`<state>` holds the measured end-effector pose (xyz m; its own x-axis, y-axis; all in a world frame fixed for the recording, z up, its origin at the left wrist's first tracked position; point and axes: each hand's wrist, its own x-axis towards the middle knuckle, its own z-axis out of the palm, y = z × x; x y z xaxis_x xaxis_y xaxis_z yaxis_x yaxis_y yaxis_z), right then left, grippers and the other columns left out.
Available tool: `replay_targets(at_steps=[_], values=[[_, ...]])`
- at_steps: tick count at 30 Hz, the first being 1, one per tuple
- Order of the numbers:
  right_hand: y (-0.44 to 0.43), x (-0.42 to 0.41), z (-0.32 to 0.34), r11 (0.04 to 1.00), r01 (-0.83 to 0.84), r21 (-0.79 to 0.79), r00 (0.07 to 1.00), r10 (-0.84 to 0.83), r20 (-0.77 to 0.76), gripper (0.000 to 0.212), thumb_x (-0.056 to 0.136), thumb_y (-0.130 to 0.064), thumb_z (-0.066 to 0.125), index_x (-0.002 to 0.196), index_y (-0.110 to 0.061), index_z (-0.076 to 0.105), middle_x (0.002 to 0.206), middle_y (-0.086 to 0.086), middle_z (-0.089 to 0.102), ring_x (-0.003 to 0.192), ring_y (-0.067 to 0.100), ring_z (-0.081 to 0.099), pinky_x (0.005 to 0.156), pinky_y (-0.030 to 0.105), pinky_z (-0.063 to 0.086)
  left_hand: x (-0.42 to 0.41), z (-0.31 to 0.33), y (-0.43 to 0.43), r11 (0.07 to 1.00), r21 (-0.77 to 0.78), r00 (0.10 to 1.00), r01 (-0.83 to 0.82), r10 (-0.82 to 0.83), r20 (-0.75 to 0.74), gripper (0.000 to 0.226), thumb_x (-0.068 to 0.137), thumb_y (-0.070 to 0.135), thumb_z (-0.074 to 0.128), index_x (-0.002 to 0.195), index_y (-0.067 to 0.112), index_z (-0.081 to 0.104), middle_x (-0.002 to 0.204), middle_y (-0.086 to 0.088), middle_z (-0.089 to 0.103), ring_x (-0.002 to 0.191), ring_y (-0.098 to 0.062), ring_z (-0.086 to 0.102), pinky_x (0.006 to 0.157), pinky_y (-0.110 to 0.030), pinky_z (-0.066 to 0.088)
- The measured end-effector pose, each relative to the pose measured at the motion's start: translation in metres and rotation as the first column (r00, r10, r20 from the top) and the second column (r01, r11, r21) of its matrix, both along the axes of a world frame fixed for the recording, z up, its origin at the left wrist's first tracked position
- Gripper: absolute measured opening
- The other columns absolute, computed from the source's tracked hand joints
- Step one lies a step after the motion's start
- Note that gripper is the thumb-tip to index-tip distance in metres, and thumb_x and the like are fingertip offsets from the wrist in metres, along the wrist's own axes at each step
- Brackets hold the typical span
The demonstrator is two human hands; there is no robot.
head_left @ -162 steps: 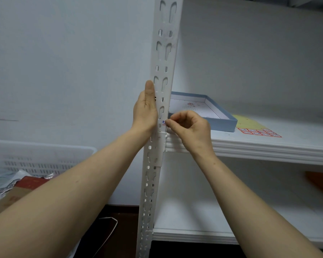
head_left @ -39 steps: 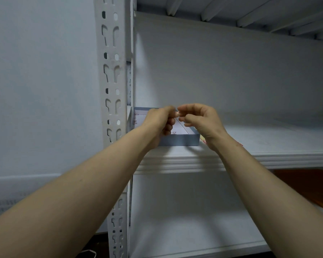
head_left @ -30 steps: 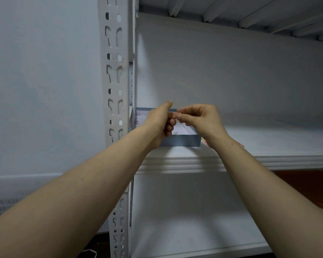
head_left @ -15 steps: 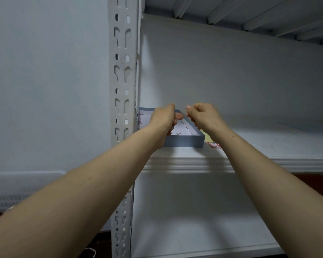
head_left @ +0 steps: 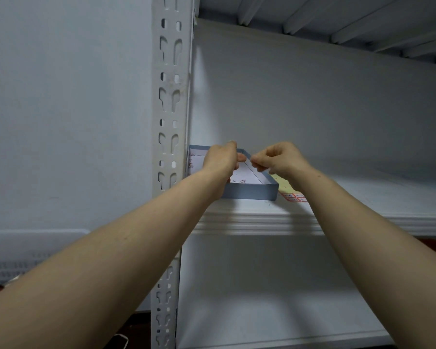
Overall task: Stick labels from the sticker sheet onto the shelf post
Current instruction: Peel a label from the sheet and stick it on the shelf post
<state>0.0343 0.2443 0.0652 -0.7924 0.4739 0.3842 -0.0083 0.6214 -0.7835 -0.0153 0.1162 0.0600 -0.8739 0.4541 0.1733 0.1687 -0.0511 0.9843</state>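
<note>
- Head view: the shelf post (head_left: 170, 96) stands upright at the left. A grey-blue tray (head_left: 252, 192) sits on the shelf board (head_left: 375, 197) just right of it.
- The sticker sheet (head_left: 291, 192), yellow with red-edged labels, lies flat on the board just beside the tray's right side, partly hidden by the right wrist.
- The left hand (head_left: 222, 159) hovers over the tray with its fingers curled. The right hand (head_left: 280, 158) is near it, fingertips drawn together. I cannot tell whether either pinches a label.
- The sheet looks thin, light and floppy. A label probably lifts best from a corner, held by its edge so the glue stays clean.
</note>
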Motion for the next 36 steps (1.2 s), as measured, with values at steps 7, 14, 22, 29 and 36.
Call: replay_targets(at_steps=[7, 14, 22, 29, 36], values=[[0.001, -0.003, -0.004, 0.998, 0.030, -0.052, 1.000, -0.030, -0.005, 0.034, 0.088, -0.037, 0.060, 0.081, -0.006, 0.072, 0.084, 0.004, 0.068, 0.071, 0.009, 0.053, 0.064, 0.020, 0.039, 0.001, -0.001, -0.001, 0.999, -0.039, 0.999, -0.010, 0.009, -0.038, 0.028, 0.094, 0.021, 0.041, 0.087, 0.007, 0.064, 0.066, -0.003, 0.048, 0.059, -0.018, 0.039, 0.056, -0.026, 0.033], [0.005, -0.006, -0.007, 0.995, 0.038, -0.090, 0.999, -0.035, 0.038, 0.018, 0.083, -0.015, 0.070, 0.096, -0.002, 0.071, 0.082, 0.003, 0.064, 0.090, 0.016, 0.056, 0.081, 0.026, 0.038, 0.000, -0.001, -0.001, 0.999, -0.037, 0.999, -0.017, 0.015, -0.035, 0.026, 0.094, 0.019, 0.041, 0.087, 0.007, 0.063, 0.067, -0.003, 0.048, 0.060, -0.017, 0.039, 0.057, -0.026, 0.033], [0.010, -0.013, -0.015, 0.973, 0.220, 0.064, 0.971, -0.224, 0.078, 0.051, 0.075, -0.063, 0.060, 0.047, -0.022, 0.068, 0.065, -0.005, 0.063, 0.079, 0.021, 0.056, 0.086, 0.035, 0.039, 0.005, 0.000, -0.002, 0.999, -0.043, 0.999, -0.021, 0.019, -0.048, 0.023, 0.093, 0.017, 0.042, 0.090, 0.007, 0.063, 0.067, -0.003, 0.048, 0.061, -0.017, 0.040, 0.059, -0.026, 0.035], [0.006, -0.005, -0.009, 0.978, 0.096, -0.185, 0.989, -0.073, 0.125, 0.010, 0.082, -0.015, 0.064, 0.085, -0.006, 0.068, 0.085, 0.002, 0.065, 0.091, 0.018, 0.057, 0.077, 0.027, 0.038, 0.004, 0.000, -0.003, 0.999, -0.038, 0.999, -0.023, 0.022, -0.041, 0.024, 0.093, 0.016, 0.042, 0.091, 0.006, 0.063, 0.066, -0.003, 0.047, 0.060, -0.018, 0.038, 0.059, -0.027, 0.034], [0.016, -0.011, -0.022, 0.979, 0.192, 0.069, 0.969, -0.200, 0.147, 0.018, 0.053, -0.032, 0.087, 0.048, -0.033, 0.070, 0.056, -0.012, 0.065, 0.092, 0.026, 0.061, 0.096, 0.043, 0.045, 0.005, 0.000, -0.003, 0.998, -0.049, 0.999, -0.024, 0.022, -0.036, 0.022, 0.093, 0.015, 0.043, 0.092, 0.007, 0.063, 0.068, -0.004, 0.048, 0.062, -0.018, 0.040, 0.060, -0.027, 0.036]])
